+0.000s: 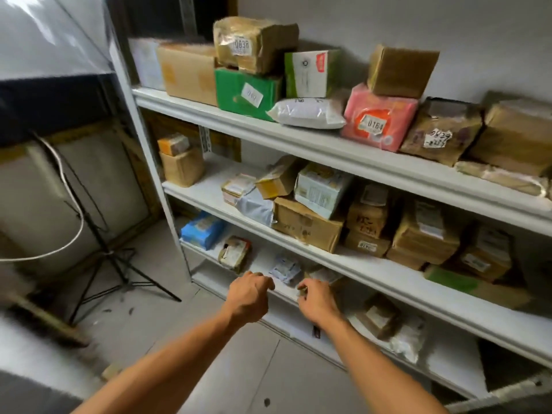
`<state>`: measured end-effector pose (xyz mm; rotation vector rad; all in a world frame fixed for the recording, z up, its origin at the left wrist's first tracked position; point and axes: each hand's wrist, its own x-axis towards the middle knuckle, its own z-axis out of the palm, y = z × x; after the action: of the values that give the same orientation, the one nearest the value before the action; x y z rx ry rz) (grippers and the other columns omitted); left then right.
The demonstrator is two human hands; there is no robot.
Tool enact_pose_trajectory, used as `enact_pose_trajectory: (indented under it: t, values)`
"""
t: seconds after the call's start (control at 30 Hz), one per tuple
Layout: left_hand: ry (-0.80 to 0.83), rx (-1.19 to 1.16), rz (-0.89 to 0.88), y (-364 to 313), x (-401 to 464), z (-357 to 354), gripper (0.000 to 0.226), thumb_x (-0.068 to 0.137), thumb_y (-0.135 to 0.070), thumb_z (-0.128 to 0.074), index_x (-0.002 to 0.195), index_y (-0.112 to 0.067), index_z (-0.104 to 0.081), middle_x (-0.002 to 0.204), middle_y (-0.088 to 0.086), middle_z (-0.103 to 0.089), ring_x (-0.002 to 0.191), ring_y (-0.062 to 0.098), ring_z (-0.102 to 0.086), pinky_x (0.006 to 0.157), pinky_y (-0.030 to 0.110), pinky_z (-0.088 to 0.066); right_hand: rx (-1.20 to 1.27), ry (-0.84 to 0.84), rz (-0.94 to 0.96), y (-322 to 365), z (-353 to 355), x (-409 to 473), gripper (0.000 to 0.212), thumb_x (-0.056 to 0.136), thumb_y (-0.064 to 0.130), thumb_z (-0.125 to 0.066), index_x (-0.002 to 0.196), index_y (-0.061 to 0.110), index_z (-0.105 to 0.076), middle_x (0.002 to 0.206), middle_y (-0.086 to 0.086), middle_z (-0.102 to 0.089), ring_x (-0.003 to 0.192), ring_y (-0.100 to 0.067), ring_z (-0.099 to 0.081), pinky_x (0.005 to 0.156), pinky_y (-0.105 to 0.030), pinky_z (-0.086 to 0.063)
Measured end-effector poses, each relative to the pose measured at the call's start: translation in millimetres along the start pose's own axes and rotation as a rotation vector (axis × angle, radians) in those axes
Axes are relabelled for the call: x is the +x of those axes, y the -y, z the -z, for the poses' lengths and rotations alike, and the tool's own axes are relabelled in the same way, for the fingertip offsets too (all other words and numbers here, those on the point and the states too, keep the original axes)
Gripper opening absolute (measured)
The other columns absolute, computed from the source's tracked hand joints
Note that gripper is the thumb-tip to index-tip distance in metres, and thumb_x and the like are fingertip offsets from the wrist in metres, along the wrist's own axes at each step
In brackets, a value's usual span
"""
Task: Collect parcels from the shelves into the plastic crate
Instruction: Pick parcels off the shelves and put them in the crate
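Parcels crowd the white shelves point(343, 150), and the one nearest my hands is a small pale bluish pouch point(286, 268) on the third shelf down, lying flat, long side running roughly along the shelf, just behind its front lip. My left hand point(249, 294) hangs before that lip with fingers loosely curled, holding nothing. My right hand point(316, 298) curls likewise; whether it pinches anything I cannot tell. Bare floor point(209, 369) lies open below my arms.

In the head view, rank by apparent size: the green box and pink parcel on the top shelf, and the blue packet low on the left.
1. green box and pink parcel: they look alike, so no ranking between them.
2. blue packet: clearly smallest, though it may sit farther from the camera.
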<state>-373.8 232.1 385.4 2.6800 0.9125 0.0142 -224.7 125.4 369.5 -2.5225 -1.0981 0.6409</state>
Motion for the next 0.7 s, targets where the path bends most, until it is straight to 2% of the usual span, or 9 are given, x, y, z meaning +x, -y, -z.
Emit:
enact_pose_trajectory:
  t: [0.07, 0.17, 0.3, 0.37, 0.47, 0.57, 0.7]
  values:
    - [-0.004, -0.009, 0.031, 15.6, 7.0, 1.9, 0.046, 0.091, -0.009, -0.046, 0.129, -0.029, -0.063, 0.126, -0.001, -0.064, 0.118, 0.020, -0.054, 0.091, 0.036, -0.052, -0.034, 0.026, 0.015, 15.6, -4.4, 15.2, 0.035, 0.093, 0.021, -0.059, 0.127, 0.028, -0.064, 0.128, -0.004, -0.065, 0.116, -0.025, -0.062, 0.088, -0.031, -0.052]
    - [-0.019, -0.021, 0.067, 42.5, 24.7, 7.4, 0.042, 0.091, -0.011, -0.051, 0.126, -0.030, -0.064, 0.125, -0.003, -0.064, 0.118, 0.019, -0.054, 0.091, 0.034, -0.052, -0.032, 0.057, 0.022, 40.4, -13.3, 41.9, 0.036, 0.092, 0.021, -0.058, 0.126, 0.030, -0.064, 0.128, -0.002, -0.067, 0.115, -0.024, -0.063, 0.092, -0.034, -0.053]
    - [0.015, -0.027, 0.105, 95.4, 66.9, 16.7, 0.043, 0.090, -0.011, -0.052, 0.129, -0.028, -0.062, 0.124, 0.001, -0.064, 0.117, 0.022, -0.055, 0.087, 0.034, -0.051, -0.018, 0.078, 0.050, 85.6, -28.4, 91.5, 0.034, 0.094, 0.018, -0.058, 0.126, 0.025, -0.066, 0.127, -0.004, -0.067, 0.111, -0.024, -0.065, 0.084, -0.030, -0.051]
    - [0.026, -0.055, 0.101, 128.4, 96.1, 23.5, 0.037, 0.092, -0.014, -0.053, 0.125, -0.026, -0.064, 0.122, 0.002, -0.065, 0.114, 0.023, -0.057, 0.085, 0.035, -0.053, 0.009, 0.072, 0.057, 113.5, -37.5, 122.1, 0.034, 0.095, 0.015, -0.058, 0.127, 0.019, -0.066, 0.128, -0.007, -0.066, 0.113, -0.024, -0.064, 0.089, -0.029, -0.051]
    - [0.027, -0.104, 0.089, 178.0, 138.4, 36.6, 0.029, 0.095, -0.022, -0.054, 0.121, -0.021, -0.067, 0.123, 0.004, -0.065, 0.113, 0.024, -0.060, 0.087, 0.037, -0.055, 0.048, 0.044, 0.024, 159.9, -49.6, 168.7, 0.036, 0.095, 0.013, -0.056, 0.129, 0.019, -0.064, 0.135, -0.009, -0.061, 0.120, -0.027, -0.060, 0.099, -0.032, -0.049]
    - [0.062, -0.214, 0.102, 227.8, 175.6, 49.5, 0.038, 0.087, -0.016, -0.058, 0.123, -0.024, -0.068, 0.124, 0.001, -0.067, 0.114, 0.023, -0.063, 0.088, 0.035, -0.053, 0.071, 0.005, -0.010, 205.0, -56.9, 209.1, 0.038, 0.095, 0.012, -0.053, 0.130, 0.020, -0.064, 0.135, -0.008, -0.063, 0.122, -0.030, -0.059, 0.098, -0.032, -0.048]
    - [0.107, -0.404, 0.151, 279.0, 219.3, 60.9, 0.044, 0.083, -0.014, -0.060, 0.126, -0.023, -0.066, 0.126, 0.004, -0.067, 0.116, 0.025, -0.064, 0.096, 0.039, -0.054, 0.151, -0.043, -0.090, 250.8, -61.0, 248.5, 0.042, 0.093, 0.014, -0.054, 0.134, 0.025, -0.061, 0.127, -0.004, -0.067, 0.114, -0.027, -0.064, 0.092, -0.037, -0.054]
